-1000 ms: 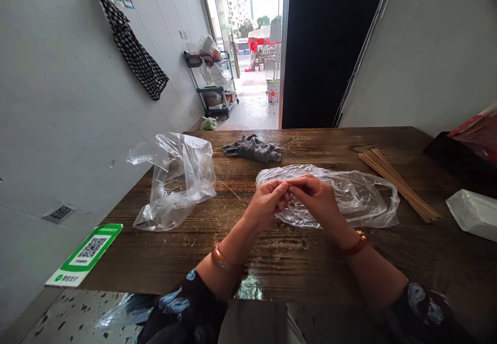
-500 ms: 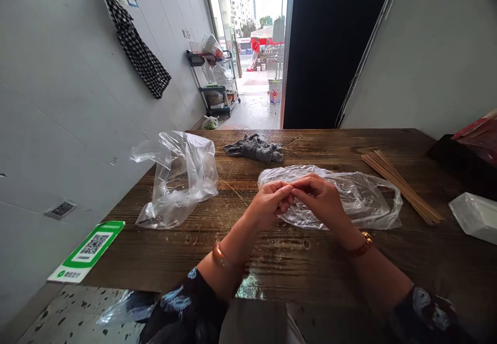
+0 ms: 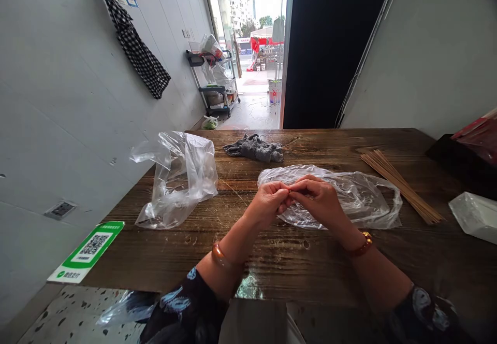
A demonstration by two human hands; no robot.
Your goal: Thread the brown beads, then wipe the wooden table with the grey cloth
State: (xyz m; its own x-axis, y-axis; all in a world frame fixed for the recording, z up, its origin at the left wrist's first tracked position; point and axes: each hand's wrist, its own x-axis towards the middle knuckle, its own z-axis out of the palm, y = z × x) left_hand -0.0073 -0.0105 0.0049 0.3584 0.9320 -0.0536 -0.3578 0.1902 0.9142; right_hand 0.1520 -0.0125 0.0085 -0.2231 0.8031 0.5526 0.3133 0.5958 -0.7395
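My left hand (image 3: 268, 202) and my right hand (image 3: 319, 199) meet at their fingertips above the middle of the table. Both are closed in a pinch. Whatever lies between the fingers is too small to name; only a tiny yellowish speck shows there. Under and behind the hands lies a crumpled clear plastic bag (image 3: 361, 199), partly covered by them. To the left another clear plastic bag (image 3: 202, 173) rests loosely on the wood. A bundle of thin wooden sticks (image 3: 404, 188) lies to the right of my right hand.
On the wooden table (image 3: 272, 261), a grey cloth (image 3: 254, 148) lies at the back. A green and white QR-code card (image 3: 89, 251) sits at the left edge. At the right are a white plastic-wrapped pack (image 3: 476, 217) and a black box (image 3: 462, 162). Beyond stands a loaded cart (image 3: 215, 90).
My fingertips have shifted very slightly against each other, and a small yellowish speck now shows between them. The bags, cloth and sticks stay where they were.
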